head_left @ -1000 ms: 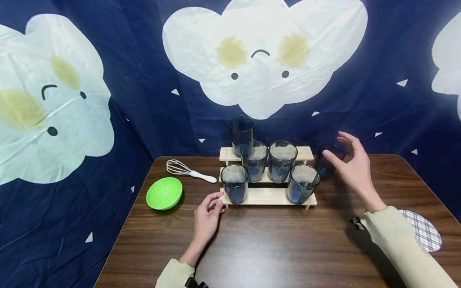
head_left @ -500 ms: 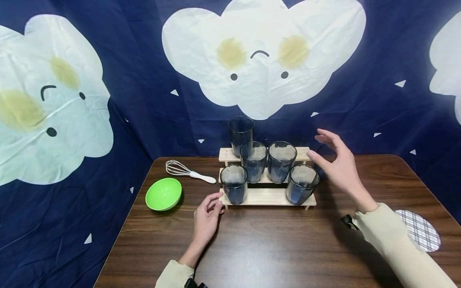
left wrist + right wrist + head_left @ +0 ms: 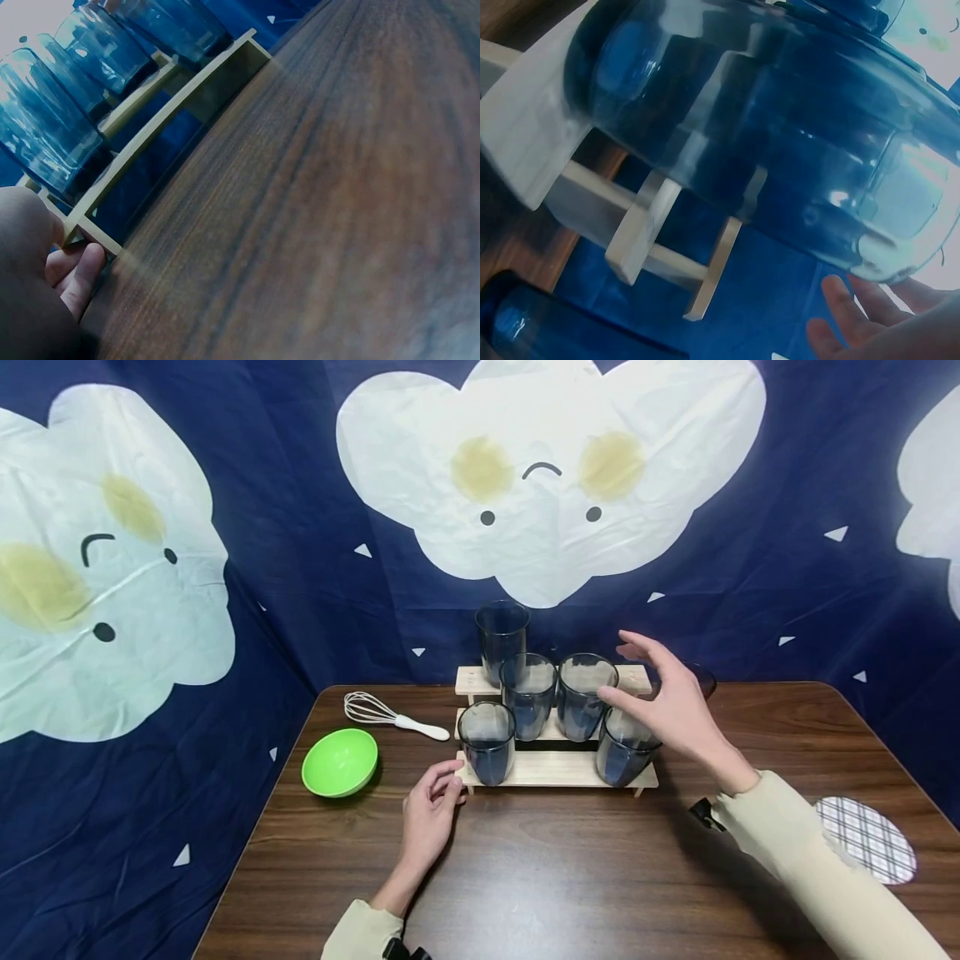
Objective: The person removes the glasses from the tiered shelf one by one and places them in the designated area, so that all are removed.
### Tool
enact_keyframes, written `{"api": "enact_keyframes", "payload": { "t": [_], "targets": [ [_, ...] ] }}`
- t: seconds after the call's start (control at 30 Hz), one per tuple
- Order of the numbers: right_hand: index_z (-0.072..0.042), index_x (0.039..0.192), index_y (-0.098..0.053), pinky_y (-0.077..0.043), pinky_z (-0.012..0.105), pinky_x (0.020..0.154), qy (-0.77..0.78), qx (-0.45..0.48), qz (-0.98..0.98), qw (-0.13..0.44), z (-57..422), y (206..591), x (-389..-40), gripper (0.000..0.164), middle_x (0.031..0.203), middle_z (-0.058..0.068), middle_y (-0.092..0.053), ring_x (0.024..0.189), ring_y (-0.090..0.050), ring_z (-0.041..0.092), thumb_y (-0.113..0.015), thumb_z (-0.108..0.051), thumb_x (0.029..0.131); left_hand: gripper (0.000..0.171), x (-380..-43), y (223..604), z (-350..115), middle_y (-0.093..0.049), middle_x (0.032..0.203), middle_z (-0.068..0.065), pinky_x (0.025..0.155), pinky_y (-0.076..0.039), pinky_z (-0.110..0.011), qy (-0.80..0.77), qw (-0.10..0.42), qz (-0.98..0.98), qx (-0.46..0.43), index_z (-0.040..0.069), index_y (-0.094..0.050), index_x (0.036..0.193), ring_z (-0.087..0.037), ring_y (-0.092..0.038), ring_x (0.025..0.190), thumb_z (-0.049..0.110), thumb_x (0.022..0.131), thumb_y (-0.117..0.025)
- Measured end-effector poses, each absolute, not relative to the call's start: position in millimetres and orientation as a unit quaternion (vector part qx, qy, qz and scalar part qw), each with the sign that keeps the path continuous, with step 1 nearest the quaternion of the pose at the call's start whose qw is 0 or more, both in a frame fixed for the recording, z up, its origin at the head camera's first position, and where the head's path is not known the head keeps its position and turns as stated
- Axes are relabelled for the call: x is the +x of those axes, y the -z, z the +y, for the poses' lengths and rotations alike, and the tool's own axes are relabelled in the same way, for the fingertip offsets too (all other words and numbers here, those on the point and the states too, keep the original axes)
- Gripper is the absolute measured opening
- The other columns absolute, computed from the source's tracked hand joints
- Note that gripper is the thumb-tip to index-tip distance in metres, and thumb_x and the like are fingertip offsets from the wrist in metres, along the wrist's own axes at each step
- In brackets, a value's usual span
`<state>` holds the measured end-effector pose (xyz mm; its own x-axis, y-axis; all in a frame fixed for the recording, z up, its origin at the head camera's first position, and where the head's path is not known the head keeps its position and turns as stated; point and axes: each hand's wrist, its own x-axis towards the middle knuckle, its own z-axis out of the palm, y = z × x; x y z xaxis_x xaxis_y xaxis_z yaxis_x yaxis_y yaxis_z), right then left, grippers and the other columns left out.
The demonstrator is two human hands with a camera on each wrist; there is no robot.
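Note:
A three-step wooden rack (image 3: 555, 768) bears several dark tinted glasses. My left hand (image 3: 429, 814) grips the left end of its lowest step; in the left wrist view its fingers (image 3: 88, 264) curl at the end leg. Over the right side of the rack, my right hand (image 3: 671, 706) is held with fingers and thumb spread, holding nothing. It overlaps the front right glass (image 3: 622, 764), which fills much of the right wrist view (image 3: 742, 120). Its thumb tip is by the rim of the middle right glass (image 3: 581, 710). Another glass (image 3: 701, 675) stands right of the rack, mostly hidden behind this hand.
A lime green bowl (image 3: 340, 763) and a white whisk (image 3: 397, 718) lie left of the rack. On the right is a checked oval mat (image 3: 870, 839), partly under the right sleeve. A dark blue cloth with clouds (image 3: 420, 627) hangs behind the table (image 3: 525, 877).
My right hand has moved left, from the glass standing beside the rack to above the rack's right side. The left hand stays at the rack's end.

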<state>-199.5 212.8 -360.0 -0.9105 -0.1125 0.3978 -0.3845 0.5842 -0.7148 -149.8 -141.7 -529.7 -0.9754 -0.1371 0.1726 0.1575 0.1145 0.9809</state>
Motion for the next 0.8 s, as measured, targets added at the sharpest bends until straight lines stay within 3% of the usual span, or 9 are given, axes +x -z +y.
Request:
{"api": "enact_keyframes", "payload": {
  "t": [0.1, 0.23, 0.33, 0.47, 0.8],
  "targets": [
    [-0.023, 0.169, -0.047, -0.061, 0.035, 0.097, -0.426, 0.144, -0.882, 0.136, 207.9, 358.9, -201.4, 0.088, 0.153, 0.011, -0.065, 0.145, -0.056, 0.030, -0.091, -0.034, 0.094, 0.022, -147.5, 523.8, -140.3, -0.081, 0.115, -0.024, 0.084, -0.071, -0.028, 0.664, 0.107, -0.740, -0.004, -0.004, -0.074, 0.130, -0.033, -0.081, 0.102, -0.002, 0.108, -0.068],
    [-0.019, 0.170, -0.044, -0.053, 0.060, 0.115, -0.411, 0.150, -0.893, 0.111, 203.3, 357.0, -204.1, 0.094, 0.153, 0.013, -0.064, 0.145, -0.057, 0.035, -0.093, -0.038, 0.091, 0.023, -146.5, 523.5, -140.3, -0.081, 0.115, -0.024, 0.084, -0.071, -0.028, 0.666, 0.105, -0.739, -0.002, -0.004, -0.073, 0.130, -0.033, -0.081, 0.102, -0.003, 0.108, -0.067],
    [-0.018, 0.170, -0.044, -0.046, 0.067, 0.122, -0.393, 0.150, -0.903, 0.094, 201.8, 356.3, -205.6, 0.097, 0.157, 0.014, -0.061, 0.148, -0.054, 0.038, -0.093, -0.044, 0.090, 0.023, -147.0, 523.7, -140.1, -0.081, 0.114, -0.025, 0.084, -0.071, -0.028, 0.666, 0.104, -0.739, -0.001, -0.004, -0.074, 0.130, -0.033, -0.081, 0.101, -0.003, 0.108, -0.066],
    [-0.017, 0.170, -0.043, -0.048, 0.068, 0.119, -0.379, 0.152, -0.910, 0.077, 201.1, 357.1, -207.5, 0.099, 0.164, 0.015, -0.055, 0.150, -0.053, 0.042, -0.093, -0.047, 0.090, 0.023, -147.4, 523.5, -139.9, -0.081, 0.114, -0.024, 0.085, -0.071, -0.028, 0.668, 0.103, -0.737, -0.002, -0.004, -0.074, 0.130, -0.031, -0.081, 0.101, -0.003, 0.109, -0.066],
    [-0.016, 0.165, -0.051, -0.054, 0.070, 0.112, -0.355, 0.157, -0.919, 0.066, 200.3, 359.0, -212.9, 0.095, 0.162, 0.021, -0.057, 0.141, -0.060, 0.047, -0.097, -0.043, 0.086, 0.022, -147.2, 523.6, -139.9, -0.081, 0.113, -0.024, 0.084, -0.071, -0.028, 0.668, 0.104, -0.737, -0.003, -0.004, -0.074, 0.130, -0.029, -0.080, 0.100, -0.004, 0.109, -0.066]
  ]
}}
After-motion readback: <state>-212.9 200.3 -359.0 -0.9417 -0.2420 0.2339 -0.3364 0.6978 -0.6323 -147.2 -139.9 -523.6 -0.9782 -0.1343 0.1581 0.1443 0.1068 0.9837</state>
